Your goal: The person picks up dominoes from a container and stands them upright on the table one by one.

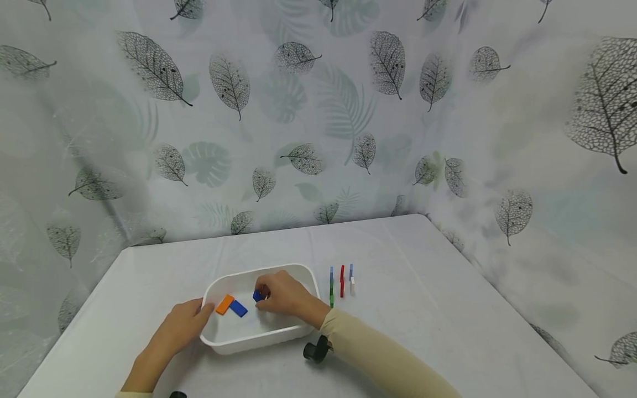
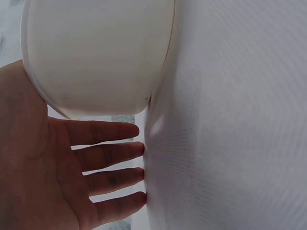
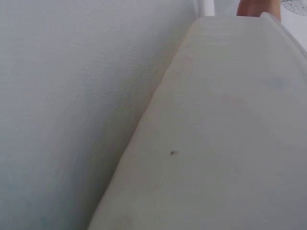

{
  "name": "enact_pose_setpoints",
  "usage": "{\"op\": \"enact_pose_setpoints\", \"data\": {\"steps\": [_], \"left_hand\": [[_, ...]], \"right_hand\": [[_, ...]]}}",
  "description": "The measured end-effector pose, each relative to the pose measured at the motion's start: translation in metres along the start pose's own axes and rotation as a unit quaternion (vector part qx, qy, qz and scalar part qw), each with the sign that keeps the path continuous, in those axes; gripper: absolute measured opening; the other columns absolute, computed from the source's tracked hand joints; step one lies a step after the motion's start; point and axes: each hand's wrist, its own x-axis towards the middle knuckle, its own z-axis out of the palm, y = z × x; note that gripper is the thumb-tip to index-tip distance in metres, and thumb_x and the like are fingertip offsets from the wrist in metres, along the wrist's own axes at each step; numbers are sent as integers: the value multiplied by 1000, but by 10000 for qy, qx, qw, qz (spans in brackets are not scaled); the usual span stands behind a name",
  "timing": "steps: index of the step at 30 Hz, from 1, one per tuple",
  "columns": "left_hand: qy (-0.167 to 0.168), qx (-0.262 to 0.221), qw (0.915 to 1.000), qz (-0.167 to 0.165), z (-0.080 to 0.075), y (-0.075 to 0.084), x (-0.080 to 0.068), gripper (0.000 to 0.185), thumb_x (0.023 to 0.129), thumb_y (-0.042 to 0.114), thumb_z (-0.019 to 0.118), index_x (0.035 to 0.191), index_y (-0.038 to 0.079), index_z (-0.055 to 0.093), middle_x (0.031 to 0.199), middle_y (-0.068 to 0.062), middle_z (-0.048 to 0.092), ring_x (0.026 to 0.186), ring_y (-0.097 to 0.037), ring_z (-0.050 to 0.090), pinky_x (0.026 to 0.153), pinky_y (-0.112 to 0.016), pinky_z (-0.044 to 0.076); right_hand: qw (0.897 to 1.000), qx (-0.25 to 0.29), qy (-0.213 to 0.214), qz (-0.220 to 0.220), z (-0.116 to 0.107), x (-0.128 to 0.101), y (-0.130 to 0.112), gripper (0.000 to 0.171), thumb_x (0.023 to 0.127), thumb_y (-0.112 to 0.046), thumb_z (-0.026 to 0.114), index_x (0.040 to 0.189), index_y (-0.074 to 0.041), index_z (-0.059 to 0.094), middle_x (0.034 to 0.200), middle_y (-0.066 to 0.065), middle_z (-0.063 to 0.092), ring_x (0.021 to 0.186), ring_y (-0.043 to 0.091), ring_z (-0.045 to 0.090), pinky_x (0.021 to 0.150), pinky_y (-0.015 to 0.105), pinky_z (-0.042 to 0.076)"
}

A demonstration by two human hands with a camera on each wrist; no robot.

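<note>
Right hand (image 1: 282,294) is reaching into the white plastic tub (image 1: 303,275) at lower centre of the head view, fingers curled and pinching a small blue block (image 1: 257,296) near the tub's middle; most of the block is hidden by the fingers, so its long axis and heading cannot be told. Left hand (image 1: 185,323) is resting against the tub's left outer wall, fingers fairly straight and slightly spread in the left wrist view (image 2: 103,158), seemingly bracing the tub so it is not sliding during the pick. Orange block (image 1: 224,304) and second blue block (image 1: 238,308) are lying flat on the tub floor, touching at one end in a V; orange's long axis is running lower left to upper right, blue's upper left to lower right. Thin coloured sticks (image 1: 342,281) are standing in a row right of the tub on the white table (image 1: 428,309), pointing away from the viewer. Right wrist view is showing only tub wall.
</note>
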Motion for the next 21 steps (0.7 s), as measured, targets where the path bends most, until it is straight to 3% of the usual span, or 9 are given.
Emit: {"op": "enact_pose_setpoints", "data": {"steps": [6, 21], "left_hand": [[61, -75, 9999, -39, 1, 0, 0, 55, 107, 31, 48, 135, -16, 56, 107, -19, 71, 83, -27, 58, 71, -46, 54], [-17, -115, 9998, -160, 1, -1, 1, 59, 108, 34, 48, 140, -16, 52, 110, -20, 70, 84, -27, 58, 69, -43, 54]], "right_hand": [[9998, 91, 50, -148, -5, -4, -1, 19, 88, -16, 86, 103, -10, 76, 83, -8, 70, 75, -3, 60, 70, 14, 50], [9973, 647, 236, -254, -15, -19, -3, 18, 90, -16, 84, 106, -13, 75, 86, -13, 66, 79, -1, 60, 71, 14, 50]]}}
